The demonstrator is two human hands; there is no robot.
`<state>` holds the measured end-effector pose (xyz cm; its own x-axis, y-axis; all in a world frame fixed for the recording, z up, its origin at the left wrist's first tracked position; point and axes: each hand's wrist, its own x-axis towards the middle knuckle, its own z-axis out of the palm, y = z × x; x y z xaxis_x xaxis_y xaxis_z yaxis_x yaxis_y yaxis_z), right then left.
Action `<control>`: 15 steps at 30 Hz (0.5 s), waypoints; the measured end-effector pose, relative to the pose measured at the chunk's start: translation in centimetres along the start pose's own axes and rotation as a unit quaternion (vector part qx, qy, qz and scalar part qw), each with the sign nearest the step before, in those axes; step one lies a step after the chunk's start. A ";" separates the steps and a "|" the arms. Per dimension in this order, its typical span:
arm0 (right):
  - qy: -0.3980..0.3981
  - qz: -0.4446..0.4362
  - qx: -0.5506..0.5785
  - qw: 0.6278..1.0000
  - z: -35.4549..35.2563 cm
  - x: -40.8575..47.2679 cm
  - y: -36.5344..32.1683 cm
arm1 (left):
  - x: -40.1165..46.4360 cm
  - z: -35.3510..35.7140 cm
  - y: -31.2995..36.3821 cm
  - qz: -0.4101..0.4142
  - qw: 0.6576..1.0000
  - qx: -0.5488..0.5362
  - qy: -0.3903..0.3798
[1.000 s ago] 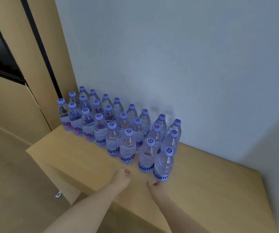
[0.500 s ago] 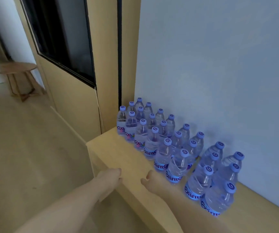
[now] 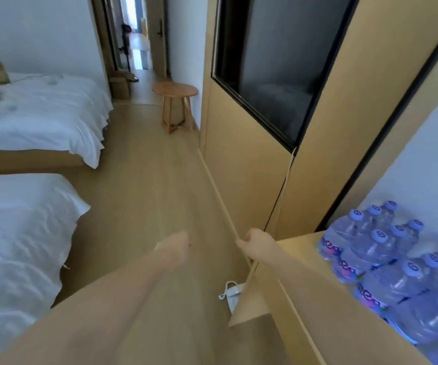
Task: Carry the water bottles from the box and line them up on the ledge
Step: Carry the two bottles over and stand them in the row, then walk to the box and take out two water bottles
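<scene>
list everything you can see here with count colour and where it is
water bottles: a dozen or so in view, more cut off, clear with purple caps, packed in rows on the ledge at right
ledge: one, light wood, along the right wall
stool: one, round, wooden, far down the floor by the doorway
beds: two, white bedding, at left
window: one, dark glass with black frame, in the wood wall at upper right
white object: one, on the floor at the foot of the ledge, too blurred to name
left hand: empty, fingers curled, over the floor
right hand: empty, fingers curled, near the ledge corner
</scene>
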<state>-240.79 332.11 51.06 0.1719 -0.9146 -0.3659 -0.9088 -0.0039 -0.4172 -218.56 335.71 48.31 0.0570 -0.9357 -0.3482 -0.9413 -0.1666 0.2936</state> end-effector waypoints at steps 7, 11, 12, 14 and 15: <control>-0.065 -0.076 -0.068 0.993 2.4 8.6 -10.9 | 4.1 -4.9 -7.5 -0.123 0.991 -0.035 0.046; -0.084 -0.118 -0.092 0.985 2.6 14.8 -14.9 | 8.4 -7.5 -10.1 -0.165 0.985 -0.034 0.044; -0.078 -0.129 -0.094 0.984 2.4 16.7 -16.0 | 9.9 -8.3 -10.7 -0.173 0.983 -0.037 0.044; -0.066 -0.147 -0.092 0.983 1.7 20.7 -18.5 | 13.1 -10.3 -12.1 -0.188 0.980 -0.048 0.046; -0.064 -0.156 -0.088 0.982 1.3 22.7 -19.7 | 14.8 -11.4 -12.7 -0.195 0.978 -0.052 0.048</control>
<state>-218.50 311.91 49.90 0.4887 -0.7992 -0.3500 -0.8539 -0.3560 -0.3796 -201.94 320.41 49.50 0.4407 -0.8186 -0.3682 -0.8031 -0.5428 0.2456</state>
